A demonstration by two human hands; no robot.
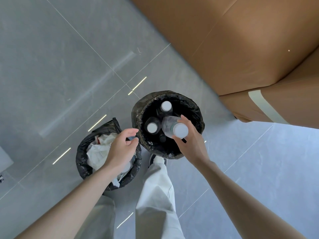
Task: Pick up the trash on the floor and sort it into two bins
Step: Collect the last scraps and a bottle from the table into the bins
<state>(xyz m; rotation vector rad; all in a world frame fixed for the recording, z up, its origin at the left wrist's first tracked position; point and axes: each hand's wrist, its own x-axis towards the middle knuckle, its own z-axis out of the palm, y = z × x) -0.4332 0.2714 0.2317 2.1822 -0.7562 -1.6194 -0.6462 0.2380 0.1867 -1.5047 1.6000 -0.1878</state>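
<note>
Head view: I stand over two bins side by side on the floor; their rims almost touch.
Right hand point(189, 142): fingers and thumb clamped round the clear bottle point(172, 125) just below its white cap.
Bottle axis: near upright; cap toward me, base pointing down into the bottle bin point(198, 114); it hangs over the mouth, so I judge the drop goes straight down.
Left hand point(120, 149): above the paper bin point(82, 152); fingers loosely curled, apart, holding nothing I can make out.
Nearer hand: right.
Count: bins, two; white-capped bottles, three (two in the bin, one in my grip); a dark cap may mark a fourth, cannot tell; crumpled paper point(98, 150), one heap.
</note>
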